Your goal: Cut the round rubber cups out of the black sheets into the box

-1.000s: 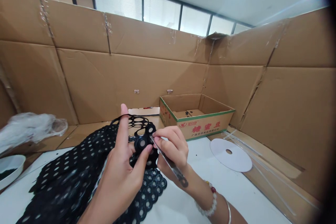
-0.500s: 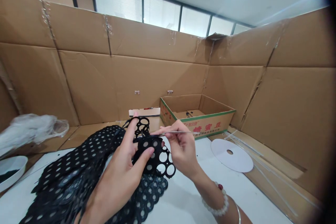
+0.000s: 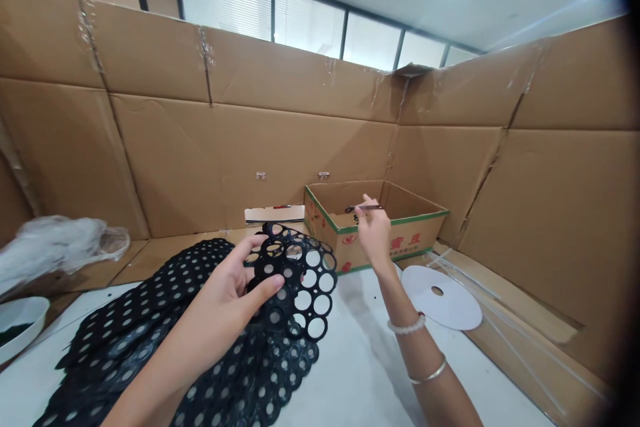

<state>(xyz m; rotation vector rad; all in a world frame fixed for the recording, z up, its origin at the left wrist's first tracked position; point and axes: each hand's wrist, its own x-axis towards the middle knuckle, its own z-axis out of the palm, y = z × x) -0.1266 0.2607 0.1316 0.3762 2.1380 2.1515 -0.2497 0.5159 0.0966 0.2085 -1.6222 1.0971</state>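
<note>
My left hand (image 3: 227,293) pinches the edge of a black perforated sheet (image 3: 295,280), holding a part with punched-out round holes up off a pile of the same black sheets (image 3: 150,340) on the white table. My right hand (image 3: 373,230) is stretched out over the front rim of an open cardboard box (image 3: 385,237) with green trim. Its fingers are closed on thin metal tweezers (image 3: 364,208) that point left over the box. A small dark piece may sit at the tweezers' tip, but it is too small to make out.
A white disc (image 3: 443,297) with a centre hole lies right of the box. A white bowl (image 3: 17,323) with dark bits and a crumpled plastic bag (image 3: 55,247) sit at the left. Cardboard walls (image 3: 250,140) enclose the table (image 3: 350,373) on three sides.
My right hand has left the black sheet and reached forward with the tweezers to the cardboard box. My left hand has turned the sheet flatter, showing more open holes.
</note>
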